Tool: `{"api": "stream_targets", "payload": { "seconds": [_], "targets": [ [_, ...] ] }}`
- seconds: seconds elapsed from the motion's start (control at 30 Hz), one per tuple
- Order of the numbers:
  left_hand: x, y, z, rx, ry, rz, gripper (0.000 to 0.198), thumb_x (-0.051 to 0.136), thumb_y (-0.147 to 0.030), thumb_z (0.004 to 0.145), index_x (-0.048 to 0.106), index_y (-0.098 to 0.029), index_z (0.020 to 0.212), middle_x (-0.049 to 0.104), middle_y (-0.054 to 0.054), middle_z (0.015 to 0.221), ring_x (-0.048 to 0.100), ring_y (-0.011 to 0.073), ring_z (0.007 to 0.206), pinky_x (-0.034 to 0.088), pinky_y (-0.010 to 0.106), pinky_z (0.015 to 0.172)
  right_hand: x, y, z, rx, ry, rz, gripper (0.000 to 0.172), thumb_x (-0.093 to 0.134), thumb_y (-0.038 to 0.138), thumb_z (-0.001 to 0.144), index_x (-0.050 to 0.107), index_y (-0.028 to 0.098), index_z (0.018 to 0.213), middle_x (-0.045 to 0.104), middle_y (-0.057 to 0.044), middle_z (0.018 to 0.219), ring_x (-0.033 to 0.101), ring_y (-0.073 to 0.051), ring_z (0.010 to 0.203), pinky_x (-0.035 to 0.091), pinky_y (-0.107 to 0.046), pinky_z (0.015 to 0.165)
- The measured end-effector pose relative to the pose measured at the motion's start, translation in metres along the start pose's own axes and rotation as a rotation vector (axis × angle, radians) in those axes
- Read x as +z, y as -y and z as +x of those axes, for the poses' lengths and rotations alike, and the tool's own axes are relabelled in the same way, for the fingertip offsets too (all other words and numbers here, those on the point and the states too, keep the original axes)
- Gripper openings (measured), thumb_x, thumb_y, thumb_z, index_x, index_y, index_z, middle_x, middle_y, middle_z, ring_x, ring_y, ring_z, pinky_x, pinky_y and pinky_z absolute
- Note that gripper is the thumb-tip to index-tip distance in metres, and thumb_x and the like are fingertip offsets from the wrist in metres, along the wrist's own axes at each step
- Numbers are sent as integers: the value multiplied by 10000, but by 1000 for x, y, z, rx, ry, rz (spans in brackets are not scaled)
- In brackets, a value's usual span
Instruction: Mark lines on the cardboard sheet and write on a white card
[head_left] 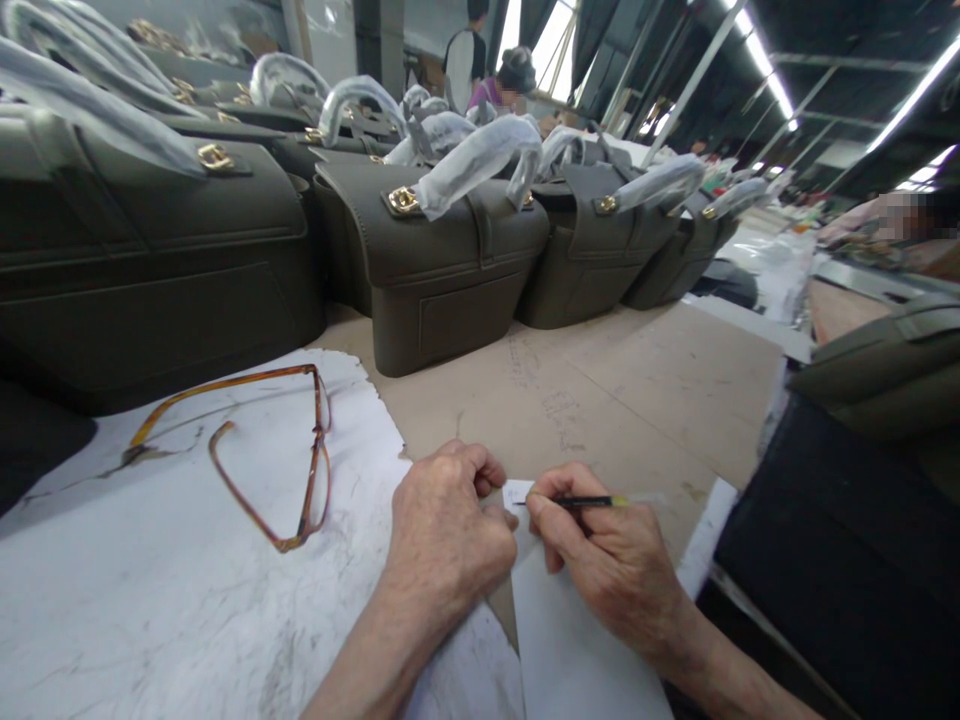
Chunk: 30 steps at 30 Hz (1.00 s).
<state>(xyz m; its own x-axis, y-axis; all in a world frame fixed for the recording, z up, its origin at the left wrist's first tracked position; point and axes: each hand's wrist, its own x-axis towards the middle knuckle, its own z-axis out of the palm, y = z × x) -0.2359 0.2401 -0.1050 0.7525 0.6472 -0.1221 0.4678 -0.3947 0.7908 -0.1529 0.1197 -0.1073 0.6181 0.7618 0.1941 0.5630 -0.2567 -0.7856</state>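
Note:
My right hand (pixel 611 560) is closed in a writing grip round a thin black pen (pixel 589 502) with a yellowish end. The pen's tip rests on a small area of white paper (pixel 516 492) that bears faint marks. My left hand (pixel 454 520) lies just left of it, fingers curled, with the thumb and forefinger at the paper's left edge. A larger white sheet (pixel 577 640) lies below my right hand; whether the marked paper is part of it I cannot tell. Brown-framed glasses (pixel 309 480) lie unfolded to the left of my left hand.
Olive-green handbags with wrapped handles stand along the table's back, the nearest handbag (pixel 465 290) in the middle. Brown board (pixel 630 390) with handwriting covers the tabletop, with a stained white sheet (pixel 150 600) at left. Dark cloth (pixel 840 560) hangs at right. Other people are in the background.

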Motion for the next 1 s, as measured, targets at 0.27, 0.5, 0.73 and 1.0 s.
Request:
{"api": "stream_targets", "payload": {
  "seconds": [0.27, 0.5, 0.73, 1.0],
  "targets": [
    [-1, 1, 0, 17, -2, 0, 156, 603, -105, 549, 599, -198, 674, 526, -32, 675, 423, 108, 624, 294, 285, 583, 0, -1, 0, 7, 21, 21, 213, 447, 291, 865, 532, 189, 699, 470, 53, 435, 440, -80, 352, 346, -169, 371],
    [-1, -2, 0, -5, 7, 8, 146, 611, -107, 547, 590, -195, 662, 518, -35, 668, 415, 104, 617, 290, 282, 587, 0, -1, 0, 15, 25, 22, 229, 447, 294, 863, 524, 192, 673, 468, 53, 437, 430, -78, 348, 338, -170, 361],
    [-1, -2, -1, -5, 5, -1, 146, 631, -108, 550, 583, -195, 657, 507, -37, 650, 411, 102, 612, 278, 278, 575, 0, -3, -2, -22, -3, -35, 224, 435, 286, 878, 528, 185, 701, 485, 41, 481, 427, -78, 375, 329, -187, 385],
    [-1, -1, 0, 3, -1, -5, 156, 631, -110, 545, 593, -197, 669, 519, -41, 664, 419, 104, 630, 284, 276, 585, -1, -3, -1, 46, -23, 14, 212, 442, 306, 867, 539, 186, 722, 514, 31, 488, 490, -92, 407, 369, -171, 396]
  ]
}}
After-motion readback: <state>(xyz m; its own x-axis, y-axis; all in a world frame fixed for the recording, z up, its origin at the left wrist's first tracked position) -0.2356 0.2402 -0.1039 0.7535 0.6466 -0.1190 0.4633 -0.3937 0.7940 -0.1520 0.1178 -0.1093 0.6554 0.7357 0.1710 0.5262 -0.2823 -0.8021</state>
